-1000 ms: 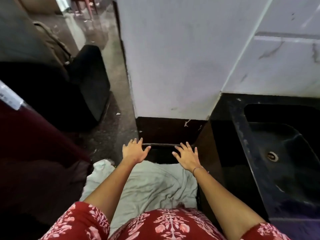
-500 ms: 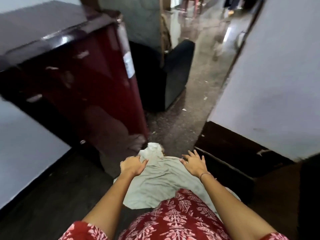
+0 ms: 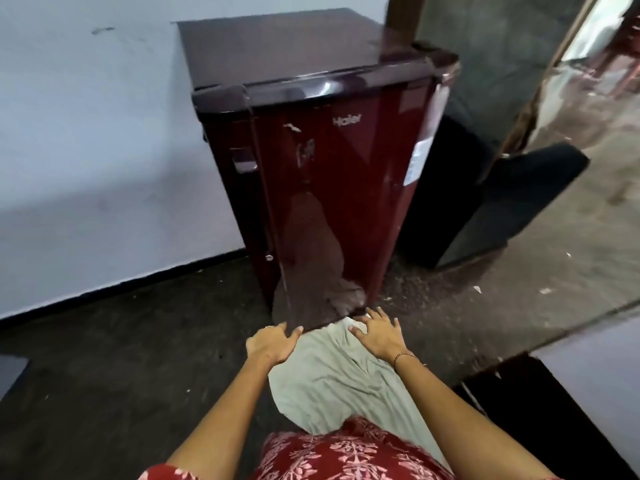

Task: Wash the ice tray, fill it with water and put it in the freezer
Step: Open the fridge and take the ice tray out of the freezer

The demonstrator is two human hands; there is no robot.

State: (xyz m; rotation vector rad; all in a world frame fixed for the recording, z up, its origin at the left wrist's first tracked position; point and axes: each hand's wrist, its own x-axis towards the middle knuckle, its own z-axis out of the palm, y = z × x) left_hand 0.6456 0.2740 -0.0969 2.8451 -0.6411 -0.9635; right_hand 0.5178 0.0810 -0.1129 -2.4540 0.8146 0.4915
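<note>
- My left hand [image 3: 271, 344]: palm down, fingers [image 3: 290, 332] loosely curled, not gripping anything.
- My right hand [image 3: 379, 332]: palm down, fingers [image 3: 360, 319] spread wide, nothing held. Thin bracelet [image 3: 405, 357] on that wrist.
- Both hands out in front of me at the same level, a gap between them; pale green cloth of my clothing [image 3: 332, 379] shows in the gap and below.
- Right fingertips overlap the far end of that cloth; can't tell if they touch it.
- Ice tray: not visible anywhere in view, neither hand has it.
- Fridge [image 3: 322, 161]: dark maroon, single door, straight ahead just past my fingertips. Door shut. "Haier" logo [image 3: 347, 120] up near the top of the door.
- Recessed handle [image 3: 244, 161] on the fridge's left edge, well above and a bit left of my left hand.
- White label strip [image 3: 417, 161] on the fridge's right edge, above my right hand.
- Glossy door reflects a blurred shape of me.
- Black box-like thing [image 3: 502, 209] just right of the fridge, beyond my right hand; can't tell what it is.
- Pale wall [image 3: 97, 150] to the left of my left hand, dark skirting along its base.
- Floor [image 3: 121, 358] dark and speckled under both hands, a few scraps of litter off to the right.
- Red floral top [image 3: 346, 455] at the bottom edge, nearest me.
</note>
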